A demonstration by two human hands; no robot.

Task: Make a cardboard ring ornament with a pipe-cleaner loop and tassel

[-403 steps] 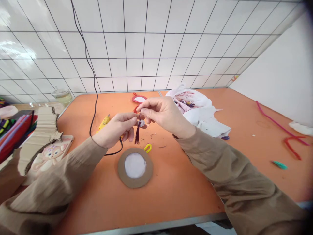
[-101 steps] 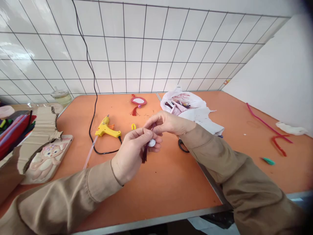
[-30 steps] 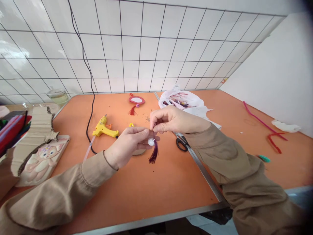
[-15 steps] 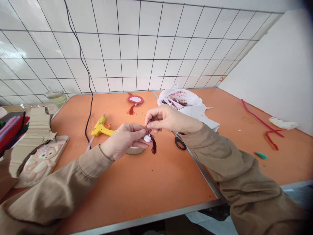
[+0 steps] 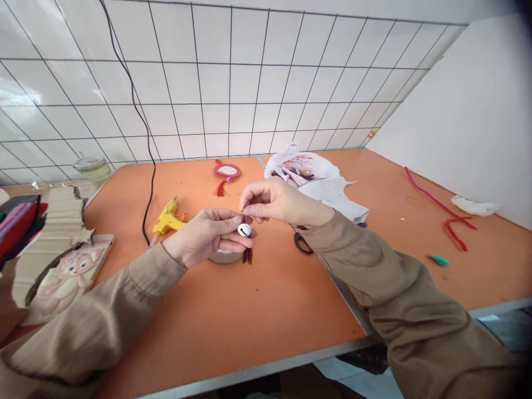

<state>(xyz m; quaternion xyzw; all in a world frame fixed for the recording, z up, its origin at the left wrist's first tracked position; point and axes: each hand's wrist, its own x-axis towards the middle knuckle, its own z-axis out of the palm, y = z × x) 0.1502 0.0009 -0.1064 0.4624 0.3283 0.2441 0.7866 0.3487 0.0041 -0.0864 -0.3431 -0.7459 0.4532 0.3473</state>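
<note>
A small white bell [image 5: 244, 229] with a dark slot sits at the fingertips of my left hand [image 5: 210, 235], whose thumb and fingers are closed on it. Below the bell hangs a dark red tassel [image 5: 247, 255], partly hidden by the fingers. My right hand [image 5: 276, 204] pinches a thin dark cord just above the bell, its fingertips nearly touching those of the left. Under the left hand lies a round cardboard piece [image 5: 225, 257], mostly covered.
A yellow glue gun [image 5: 167, 218] lies left of the hands. Behind them are a red ornament [image 5: 227, 170] and a white plastic bag [image 5: 307, 169]. Black-handled scissors [image 5: 303, 244] rest by the right wrist. Pipe cleaners [image 5: 436, 197] lie at right, torn cardboard [image 5: 52, 238] at left.
The bell has turned so its dark slot faces the camera. The tassel now hangs below the left fingers instead of to their right. The view has shifted slightly.
</note>
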